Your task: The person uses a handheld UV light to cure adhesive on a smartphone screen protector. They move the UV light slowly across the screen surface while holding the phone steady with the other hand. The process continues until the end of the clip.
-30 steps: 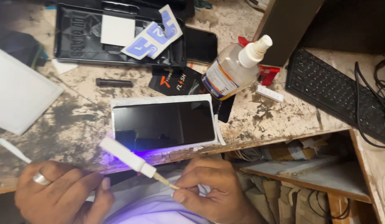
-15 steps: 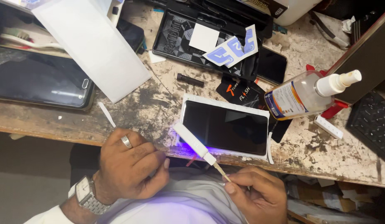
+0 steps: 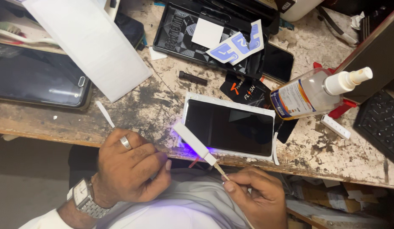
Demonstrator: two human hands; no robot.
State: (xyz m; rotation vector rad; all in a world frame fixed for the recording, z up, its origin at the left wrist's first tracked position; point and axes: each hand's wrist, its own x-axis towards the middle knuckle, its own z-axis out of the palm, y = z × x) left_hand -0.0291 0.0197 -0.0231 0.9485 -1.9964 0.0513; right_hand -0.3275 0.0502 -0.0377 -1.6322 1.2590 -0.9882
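Note:
A dark-screened phone (image 3: 229, 127) lies on a white backing near the front edge of the worn table (image 3: 154, 106). A white light stick (image 3: 192, 140) leans over the phone's near left corner and casts a violet glow there. My right hand (image 3: 252, 195) pinches the thin lead at the stick's lower end. My left hand (image 3: 129, 169), with a ring and a wristwatch, is curled shut just left of the stick; I see nothing in it.
A spray bottle (image 3: 307, 93) lies on its side right of the phone. A black tray (image 3: 180, 29) with stickers sits behind, beside a second black phone (image 3: 277, 63). A tablet (image 3: 35, 80) and white sheet (image 3: 91, 46) lie left, a keyboard (image 3: 379, 123) right.
The view has swung left, bringing the tablet and white sheet into sight. My left hand has moved in close beside the stick. The stick and right hand stay at the phone's near edge.

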